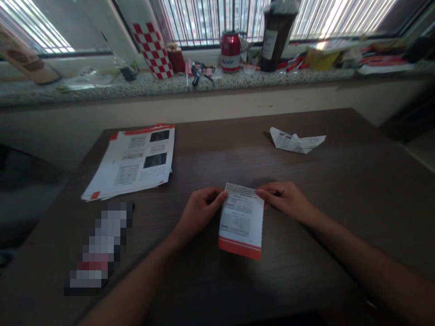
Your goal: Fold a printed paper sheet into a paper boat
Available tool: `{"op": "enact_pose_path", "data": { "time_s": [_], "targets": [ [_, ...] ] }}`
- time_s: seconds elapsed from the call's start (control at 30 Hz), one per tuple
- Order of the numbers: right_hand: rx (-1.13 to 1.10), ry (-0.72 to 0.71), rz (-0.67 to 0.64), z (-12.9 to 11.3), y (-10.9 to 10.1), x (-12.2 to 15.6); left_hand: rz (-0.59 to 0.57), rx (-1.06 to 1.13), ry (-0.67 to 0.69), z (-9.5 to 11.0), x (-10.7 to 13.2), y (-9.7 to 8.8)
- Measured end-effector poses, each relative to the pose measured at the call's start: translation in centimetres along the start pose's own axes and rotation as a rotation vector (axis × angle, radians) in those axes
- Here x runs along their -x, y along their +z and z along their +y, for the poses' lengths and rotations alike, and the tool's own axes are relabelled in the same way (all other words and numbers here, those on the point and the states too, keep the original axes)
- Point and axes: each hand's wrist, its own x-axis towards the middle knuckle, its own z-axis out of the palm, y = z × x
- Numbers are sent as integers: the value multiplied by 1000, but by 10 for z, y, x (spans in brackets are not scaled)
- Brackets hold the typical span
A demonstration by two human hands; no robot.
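A folded printed sheet (242,222), white with an orange-red band along its near edge, lies on the dark wooden table (217,290) in front of me. My left hand (199,212) pinches its upper left corner, fingers curled. My right hand (283,199) presses on the upper right corner with closed fingers. Both hands sit at the sheet's far edge.
A stack of printed sheets (134,160) lies at the left. A folded paper boat (296,141) sits far right. A blurred flat object (102,246) lies near left. The window ledge (204,81) behind holds a red can (230,50), a dark bottle (275,36) and a checkered carton (153,45).
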Motion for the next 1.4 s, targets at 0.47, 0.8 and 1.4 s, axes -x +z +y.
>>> {"op": "enact_pose_path", "data": {
  "time_s": [0.47, 0.8, 1.4],
  "targets": [
    [21, -16, -9, -1, 3, 1, 47, 67, -7, 3, 1, -2],
    [59, -17, 82, -3, -3, -1, -28, 32, -21, 5, 1, -2],
    [51, 13, 102, -7, -6, -2, -73, 70, -67, 6, 1, 0]
  ]
}}
